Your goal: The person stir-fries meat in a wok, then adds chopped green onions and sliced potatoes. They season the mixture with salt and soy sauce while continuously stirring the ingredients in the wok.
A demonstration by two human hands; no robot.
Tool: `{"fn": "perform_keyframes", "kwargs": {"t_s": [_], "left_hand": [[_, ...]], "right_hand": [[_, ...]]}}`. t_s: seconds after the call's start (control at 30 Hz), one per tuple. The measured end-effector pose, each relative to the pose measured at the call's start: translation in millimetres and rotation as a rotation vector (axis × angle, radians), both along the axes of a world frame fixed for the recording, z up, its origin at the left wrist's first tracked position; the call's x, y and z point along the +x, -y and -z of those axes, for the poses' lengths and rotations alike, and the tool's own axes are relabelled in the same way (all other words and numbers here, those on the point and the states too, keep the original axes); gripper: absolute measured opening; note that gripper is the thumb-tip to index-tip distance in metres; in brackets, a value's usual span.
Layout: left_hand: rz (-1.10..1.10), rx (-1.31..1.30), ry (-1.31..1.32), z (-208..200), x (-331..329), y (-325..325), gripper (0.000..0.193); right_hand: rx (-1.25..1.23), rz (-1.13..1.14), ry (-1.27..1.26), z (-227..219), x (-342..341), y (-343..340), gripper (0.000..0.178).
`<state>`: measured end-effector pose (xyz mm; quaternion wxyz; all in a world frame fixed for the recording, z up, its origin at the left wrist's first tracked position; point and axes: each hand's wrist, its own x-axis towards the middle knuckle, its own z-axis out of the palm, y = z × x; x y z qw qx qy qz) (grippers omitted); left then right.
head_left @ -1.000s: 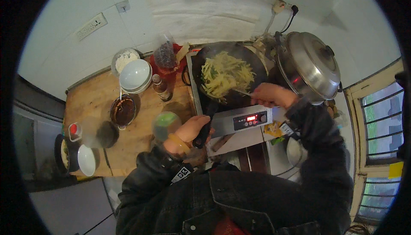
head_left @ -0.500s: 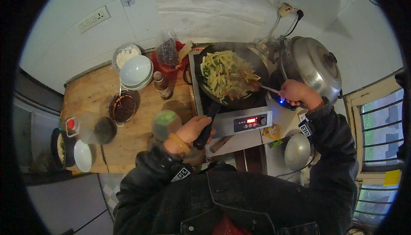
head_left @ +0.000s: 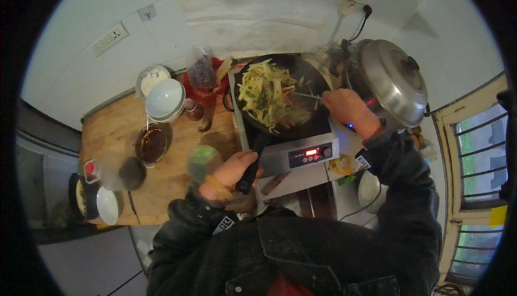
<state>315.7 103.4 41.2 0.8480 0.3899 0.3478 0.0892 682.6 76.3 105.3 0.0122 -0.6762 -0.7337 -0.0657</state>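
My left hand [head_left: 231,169] is closed around the black handle [head_left: 251,172] of a dark wok [head_left: 318,80], which sits on an induction cooker [head_left: 301,153] with a lit red display. In the wok, pale vegetable strips [head_left: 266,88] with green bits are heaped to the left. Steam blurs some of them. My right hand [head_left: 347,107] grips a thin metal cooking utensil [head_left: 307,95] at the wok's right rim. Its shaft reaches over the wok toward the heap; its head is hidden among the strips.
A large lidded steel pot [head_left: 385,80] stands close by my right arm. On the wooden table [head_left: 113,129] are stacked white bowls [head_left: 164,98], a brown bottle [head_left: 197,114], a pot of dark sauce [head_left: 151,144] and a blurred green-topped container [head_left: 204,161]. A barred window [head_left: 479,140] is at right.
My right hand has moved left and up with the utensil, closer over the wok. The strips are gathered farther left, baring more of the wok's right side. My left hand keeps its grip.
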Motion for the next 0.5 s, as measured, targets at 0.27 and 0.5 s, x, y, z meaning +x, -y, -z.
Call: {"fn": "perform_keyframes", "kwargs": {"t_s": [0.27,0.5], "left_hand": [[-0.013,0.046,0.106,-12,-5,11,0.024],[-0.064,-0.014,0.121,-20,-12,16,0.030]], "right_hand": [[0.165,-0.188,0.176,-13,5,-91,0.009],[-0.008,-0.299,0.253,-6,-39,-67,0.011]]}}
